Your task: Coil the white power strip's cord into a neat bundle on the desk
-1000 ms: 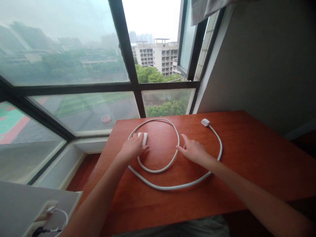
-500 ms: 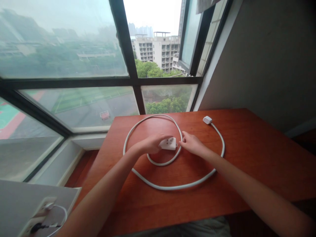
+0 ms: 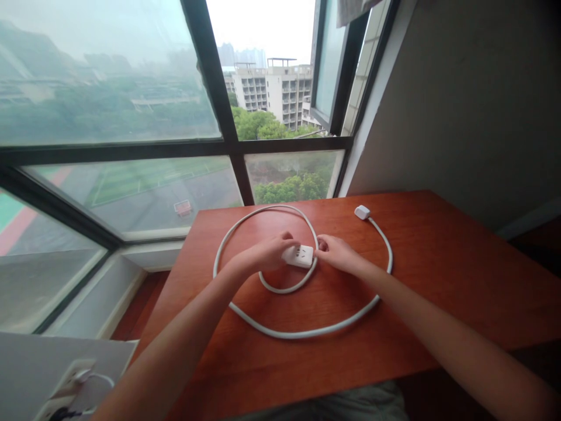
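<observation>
At the far left, beyond the counter (image 3: 421,251), a wall outlet (image 3: 76,377) has a white lead plugged into it. A window (image 3: 166,181) stands behind the counter's far left corner.

On the counter, the cord (image 3: 298,335) makes a wide loop. Its left side runs down by the counter's left edge, the top nears the far edge, and the bottom sweeps along toward the near edge, passing beneath both forearms. A smaller curve lies inside it, leading in under the left hand (image 3: 276,250).

That hand's fingers are closed around the left end of the socket block (image 3: 303,256), which sits around the middle of the counter, its holes showing. Just right of it, the right hand (image 3: 337,252) has its fingers drawn narrow at the cord, where it passes the block's right end; I cannot tell whether they pinch it firmly.

Farther right, near the counter's far edge, lies the plug (image 3: 362,212), untouched, its cord bending round toward the right forearm.

The step in hand looks like arranging the coil, with the block placed against its inner side. A next move would call for a steady left hold on the block and a sure right pinch on the cord.
</observation>
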A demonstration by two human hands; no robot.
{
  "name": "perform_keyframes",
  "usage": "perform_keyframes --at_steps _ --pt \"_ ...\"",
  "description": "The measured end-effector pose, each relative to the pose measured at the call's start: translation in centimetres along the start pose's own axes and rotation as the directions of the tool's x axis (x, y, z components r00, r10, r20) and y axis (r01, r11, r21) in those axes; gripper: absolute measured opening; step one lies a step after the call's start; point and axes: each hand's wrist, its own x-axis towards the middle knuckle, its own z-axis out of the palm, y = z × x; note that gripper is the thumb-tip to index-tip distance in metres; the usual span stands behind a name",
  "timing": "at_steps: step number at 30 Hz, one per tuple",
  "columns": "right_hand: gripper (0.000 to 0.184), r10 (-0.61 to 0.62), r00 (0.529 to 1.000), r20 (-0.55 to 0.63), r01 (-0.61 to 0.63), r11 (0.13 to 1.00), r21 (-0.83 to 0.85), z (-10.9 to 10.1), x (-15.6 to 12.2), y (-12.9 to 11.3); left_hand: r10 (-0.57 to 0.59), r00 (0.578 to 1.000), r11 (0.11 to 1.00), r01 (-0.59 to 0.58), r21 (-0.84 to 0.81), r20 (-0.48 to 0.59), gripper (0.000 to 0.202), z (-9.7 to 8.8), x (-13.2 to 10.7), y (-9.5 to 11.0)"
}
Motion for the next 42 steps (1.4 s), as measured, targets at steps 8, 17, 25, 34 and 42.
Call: perform_keyframes --at_steps 8,17,25,34,42 --pt "0.044 -0.023 1.000 0.019 0.026 0.990 -0.141 -0.4 -0.8 -1.5 0.036 0.999 0.995 -0.035 0.089 -0.006 0.043 0.0 0.9 0.1" --pt "0.059 -0.097 0.995 -0.023 0.078 0.901 -0.426 0.3 -2.5 -3.2 0.028 0.996 0.995 -0.020 0.100 -0.080 0.053 0.6 1.7 -0.3" --pt "0.051 -0.090 0.995 -0.034 0.061 0.860 -0.507 0.3 -2.9 -3.2 0.066 0.983 0.995 -0.052 0.082 -0.169 0.062 1.0 1.7 -1.6" --pt "0.041 -0.033 0.997 -0.071 0.000 0.910 -0.415 0.0 -2.9 -1.7 -0.303 0.915 0.852 0.385 0.354 -0.265 0.059 -3.5 2.8 -8.6" --pt "0.035 0.025 0.981 -0.194 -0.114 0.877 -0.466 -0.5 -2.2 0.0 -0.457 0.845 0.747 0.534 0.397 -0.277 0.030 -3.3 0.7 -9.8"
